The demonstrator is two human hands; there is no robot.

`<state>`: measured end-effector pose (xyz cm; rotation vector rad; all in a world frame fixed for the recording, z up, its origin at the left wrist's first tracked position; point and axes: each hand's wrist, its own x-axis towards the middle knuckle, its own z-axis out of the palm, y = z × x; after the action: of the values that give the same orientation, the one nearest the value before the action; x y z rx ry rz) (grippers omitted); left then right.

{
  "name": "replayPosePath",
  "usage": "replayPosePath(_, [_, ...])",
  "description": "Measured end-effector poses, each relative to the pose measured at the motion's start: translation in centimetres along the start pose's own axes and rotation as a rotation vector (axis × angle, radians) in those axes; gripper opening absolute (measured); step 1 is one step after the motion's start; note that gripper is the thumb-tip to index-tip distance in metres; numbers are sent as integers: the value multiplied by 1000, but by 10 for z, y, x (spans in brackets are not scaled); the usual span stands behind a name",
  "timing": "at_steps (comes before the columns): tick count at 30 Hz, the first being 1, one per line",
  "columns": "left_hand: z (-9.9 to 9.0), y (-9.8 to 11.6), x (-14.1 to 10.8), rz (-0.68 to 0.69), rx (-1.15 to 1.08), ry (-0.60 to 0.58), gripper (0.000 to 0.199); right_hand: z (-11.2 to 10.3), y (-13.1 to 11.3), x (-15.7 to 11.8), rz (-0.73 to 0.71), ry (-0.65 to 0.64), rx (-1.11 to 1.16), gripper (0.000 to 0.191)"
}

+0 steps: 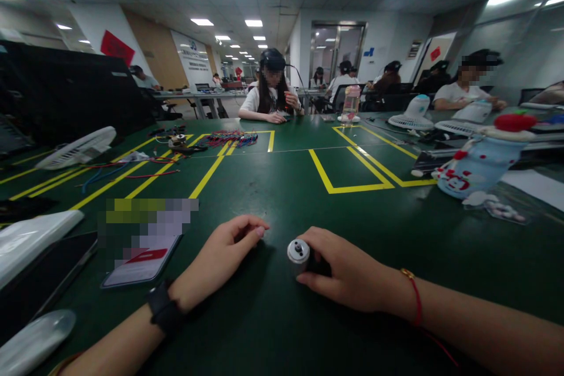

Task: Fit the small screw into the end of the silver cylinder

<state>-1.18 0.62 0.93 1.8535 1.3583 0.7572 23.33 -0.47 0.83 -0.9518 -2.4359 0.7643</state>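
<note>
My right hand [341, 267] is wrapped round a small silver cylindrical motor [298, 251]. It stands upright on the green table, with its round end face and short shaft pointing up. The motor's lower side is partly hidden by my thumb and its shadow. Left of the motor, and apart from it, my left hand [229, 249] rests on the table. Its fingers are curled in, the thumb tip meets the forefinger, and nothing shows in them. A phone [145, 264] lies beside my left wrist.
Yellow tape [330, 179] marks boxes on the green table [259, 182]. Bundled wires [233, 138] lie farther back, with loose red and blue leads left. A blue bottle [480, 164] and white fans [412, 114] stand right. A mouse [35, 343] sits front left. A person [268, 97] works opposite.
</note>
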Motion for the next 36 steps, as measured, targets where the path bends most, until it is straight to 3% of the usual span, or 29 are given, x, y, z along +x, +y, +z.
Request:
replayPosePath(22, [4, 5, -2, 117, 141, -35, 20, 1, 0, 1, 15, -4, -8, 29])
replayPosePath(36, [9, 40, -10, 310, 113, -73, 15, 3, 2, 2, -23, -6, -41, 22])
